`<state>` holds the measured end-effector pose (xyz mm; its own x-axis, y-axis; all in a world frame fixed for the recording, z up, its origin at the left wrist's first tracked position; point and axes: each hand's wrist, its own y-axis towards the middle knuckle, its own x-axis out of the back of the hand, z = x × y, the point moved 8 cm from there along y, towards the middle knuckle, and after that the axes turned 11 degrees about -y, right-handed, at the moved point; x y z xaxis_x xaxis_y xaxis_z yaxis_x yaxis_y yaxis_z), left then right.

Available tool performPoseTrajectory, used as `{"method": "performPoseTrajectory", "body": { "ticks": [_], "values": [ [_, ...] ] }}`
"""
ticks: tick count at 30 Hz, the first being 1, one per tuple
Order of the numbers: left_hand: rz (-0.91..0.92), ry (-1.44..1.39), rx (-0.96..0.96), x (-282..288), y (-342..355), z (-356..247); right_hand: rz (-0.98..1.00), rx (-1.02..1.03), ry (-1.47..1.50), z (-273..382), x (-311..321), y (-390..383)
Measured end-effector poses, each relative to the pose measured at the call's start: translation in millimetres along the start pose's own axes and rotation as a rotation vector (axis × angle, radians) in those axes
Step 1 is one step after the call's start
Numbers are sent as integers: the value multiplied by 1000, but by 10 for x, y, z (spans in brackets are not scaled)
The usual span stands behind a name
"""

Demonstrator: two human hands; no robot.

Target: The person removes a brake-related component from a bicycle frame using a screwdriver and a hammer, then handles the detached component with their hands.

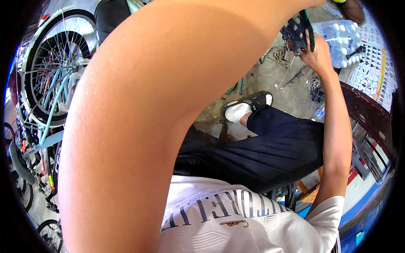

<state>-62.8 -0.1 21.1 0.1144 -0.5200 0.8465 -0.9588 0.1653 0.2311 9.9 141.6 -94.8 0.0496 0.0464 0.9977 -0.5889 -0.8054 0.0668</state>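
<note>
My right hand (319, 55) is at the upper right, its fingers closed around the edge of a black piece (294, 34) full of holes, with a dark green rim. Its exact kind I cannot make out. My bare left arm (139, 105) sweeps large across the view and bends toward the top edge. Only a sliver of my left hand (315, 3) shows there, above the black piece, and its fingers are hidden. Below the piece, a thin rod (285, 76) and a dark-handled tool (301, 73) lie on the concrete floor.
A bicycle wheel (30, 90) with a light-blue frame stands at the left. Wrapped clear bottles (337, 40) and a printed picture sheet (373, 67) are at the upper right. Beside my right arm runs a dark red rail (367, 105). My foot in a black clog (249, 101) rests on the floor.
</note>
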Motion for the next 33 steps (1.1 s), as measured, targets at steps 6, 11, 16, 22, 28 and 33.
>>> {"method": "performPoseTrajectory", "body": {
  "ticks": [6,11,16,22,28,33],
  "values": [
    [-85,39,-56,-40,26,6,29,-52,-24,34,-3,-52],
    [-47,31,-31,-7,8,20,335,-255,418,-253,173,-63],
    [-26,28,-10,14,9,30,572,-536,827,-198,141,-515],
    [-13,54,-22,-1,9,7,413,-909,1294,513,-325,-684],
    [-64,73,-28,-6,3,17,260,-957,1359,715,-715,-663],
    [-42,106,-61,-3,17,-20,136,-578,-4,-232,-752,-739]
  ]
}}
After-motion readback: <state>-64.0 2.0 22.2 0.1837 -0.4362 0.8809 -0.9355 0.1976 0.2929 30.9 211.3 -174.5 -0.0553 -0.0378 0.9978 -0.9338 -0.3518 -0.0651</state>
